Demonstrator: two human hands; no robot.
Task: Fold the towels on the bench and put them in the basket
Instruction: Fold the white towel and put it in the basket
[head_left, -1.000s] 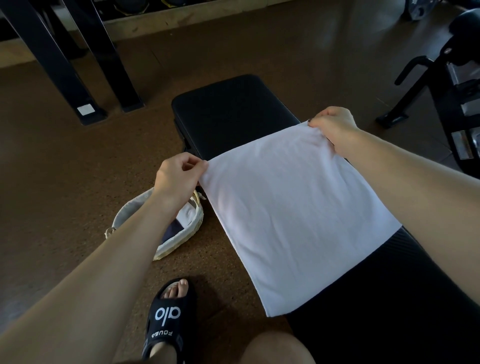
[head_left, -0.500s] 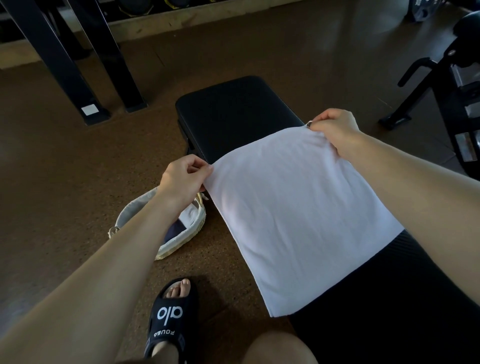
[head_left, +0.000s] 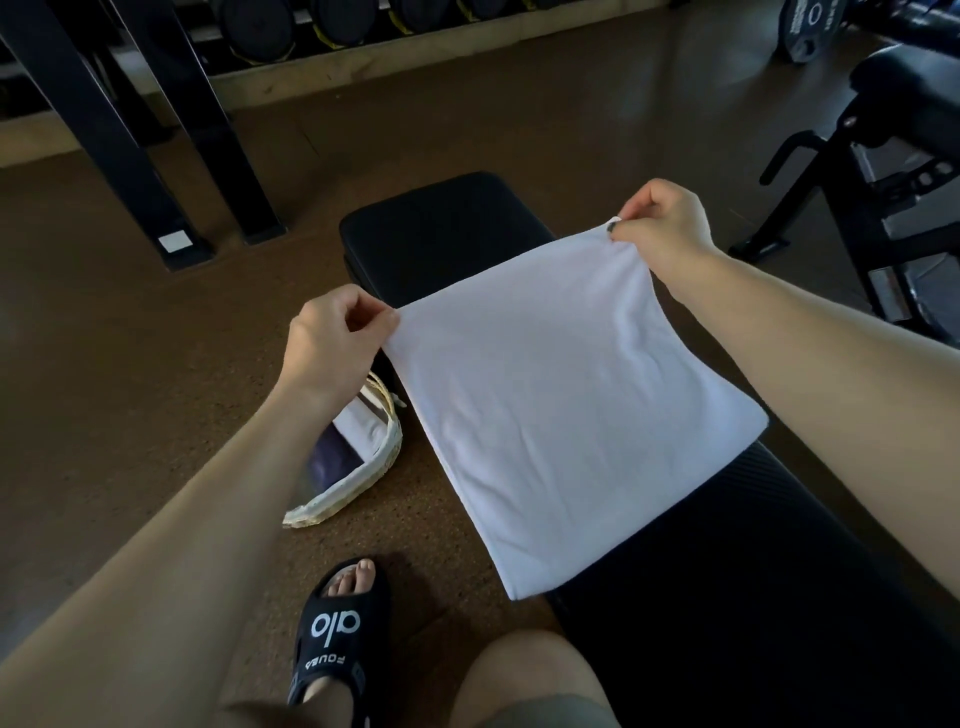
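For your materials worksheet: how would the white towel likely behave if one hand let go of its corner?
The towel is probably floppy: it creases between the left hand and right hand, so the freed corner would likely drop. It seems light, as fingertip pinches hold it.

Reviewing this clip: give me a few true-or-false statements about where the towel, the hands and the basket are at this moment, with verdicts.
1. Both hands pinch far corners of the white cloth towel: left hand, right hand. True.
2. The white towel lies inside the basket. False: it is spread over the black padded bench.
3. The pale woven basket sits on the floor to the left of the bench. True.
4. The basket holds nothing. False: dark and white fabric shows inside it.
5. The person is barefoot. False: a black slide sandal is on the visible foot.
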